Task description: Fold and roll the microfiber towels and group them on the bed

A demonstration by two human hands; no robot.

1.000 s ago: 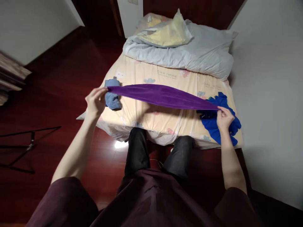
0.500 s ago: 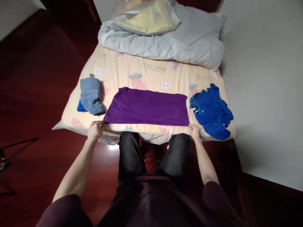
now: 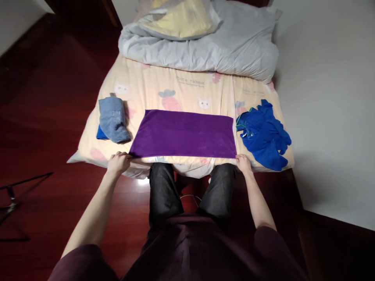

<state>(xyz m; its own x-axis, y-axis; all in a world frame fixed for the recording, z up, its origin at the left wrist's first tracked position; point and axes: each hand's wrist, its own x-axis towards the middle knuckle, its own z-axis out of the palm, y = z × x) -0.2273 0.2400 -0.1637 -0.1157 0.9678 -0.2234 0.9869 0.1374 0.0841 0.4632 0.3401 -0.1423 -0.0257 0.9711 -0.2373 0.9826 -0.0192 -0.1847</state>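
A purple towel (image 3: 184, 134) lies spread flat on the bed, its near edge pulled straight. My left hand (image 3: 118, 163) is closed on its near left corner, and my right hand (image 3: 243, 163) pinches the near right corner. To the left of the towel sits a folded grey-blue towel (image 3: 113, 119) with pale lettering, on top of a folded blue cloth (image 3: 101, 134) that shows only at its edge. Right of it, a bright blue cloth (image 3: 265, 136) with a thin green edge is heaped in a crumpled pile.
The bed (image 3: 146, 88) has a cream sheet printed with carrots and cats. At its far end lies a bunched grey quilt (image 3: 199, 56) with a yellow item in a clear bag (image 3: 181, 21) on it. A white wall (image 3: 328, 97) runs along the right; a black stand (image 3: 11, 201) is on the floor at left.
The purple towel's far edge and corners have become straighter and flatter. Both hands still hold its near corners, slightly farther apart. The view has shifted a little.
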